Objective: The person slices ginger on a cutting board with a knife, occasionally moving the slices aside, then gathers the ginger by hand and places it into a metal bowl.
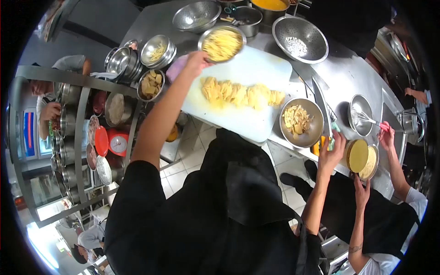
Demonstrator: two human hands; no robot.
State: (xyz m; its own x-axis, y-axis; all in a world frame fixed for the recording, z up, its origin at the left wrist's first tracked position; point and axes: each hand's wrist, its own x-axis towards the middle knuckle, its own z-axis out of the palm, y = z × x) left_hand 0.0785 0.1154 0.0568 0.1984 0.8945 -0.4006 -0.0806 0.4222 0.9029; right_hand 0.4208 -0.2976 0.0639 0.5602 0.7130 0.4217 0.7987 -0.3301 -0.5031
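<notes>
My left hand grips the rim of a steel bowl full of yellow strips, held at the far left corner of a white cutting board. A row of sliced yellow pieces lies across the board. My right hand is closed on the teal handle of a knife, whose blade lies along the board's right side. Between my hands, a steel bowl at the board's near right corner holds pale peelings.
A co-worker's hand holds a whisk in a bowl, and their other hand steadies a bowl of yellow batter. A colander and several steel bowls stand at the back. A shelf rack stands on the left.
</notes>
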